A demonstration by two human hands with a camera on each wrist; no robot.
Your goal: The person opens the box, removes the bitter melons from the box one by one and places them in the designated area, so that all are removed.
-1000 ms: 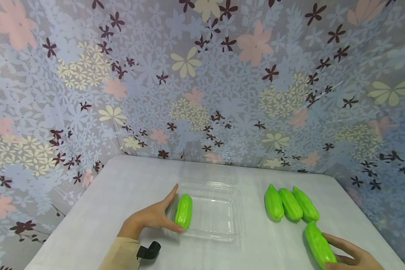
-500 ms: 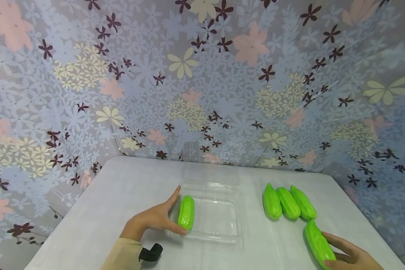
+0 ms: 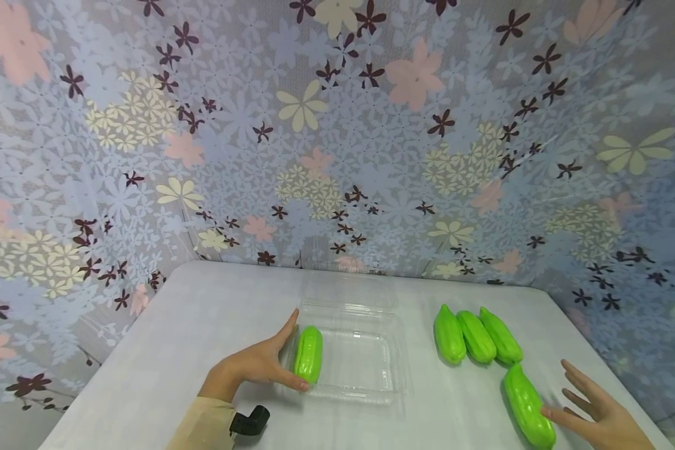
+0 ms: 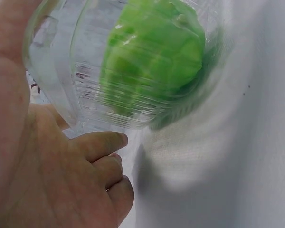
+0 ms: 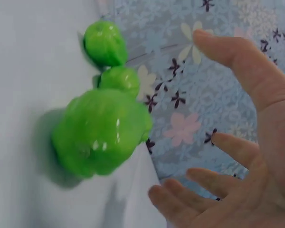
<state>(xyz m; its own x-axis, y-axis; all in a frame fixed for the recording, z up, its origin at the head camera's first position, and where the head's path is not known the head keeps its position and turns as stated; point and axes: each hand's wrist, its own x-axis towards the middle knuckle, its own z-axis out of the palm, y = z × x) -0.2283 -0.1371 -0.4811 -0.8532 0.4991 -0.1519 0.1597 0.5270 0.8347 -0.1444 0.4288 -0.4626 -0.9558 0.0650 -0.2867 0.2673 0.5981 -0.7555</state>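
My left hand (image 3: 259,362) grips the left end of a clear plastic clamshell box (image 3: 360,359), thumb at the front corner and a finger at the back corner. Inside, along that end, lies a bright green, ridged, elongated fruit (image 3: 309,354); the left wrist view shows this fruit (image 4: 154,52) through the box wall. On the right, my right hand (image 3: 604,415) is spread beside another such fruit (image 3: 530,409) with a pointed tip, which lies on the table. In the right wrist view, a gap separates the fingers from this fruit (image 5: 102,133).
Three similar green fruits (image 3: 477,337) lie side by side right of the box, just behind the near one. The box's lid (image 3: 349,290) is folded back towards the patterned curtain (image 3: 337,156). A pale cloth covers the table (image 3: 202,312). A black strap-on piece (image 3: 250,422) sits at the left wrist.
My right hand has let go of the near fruit and drawn back to the right with fingers spread. The fruit stays on the table. The left hand keeps its hold on the box.
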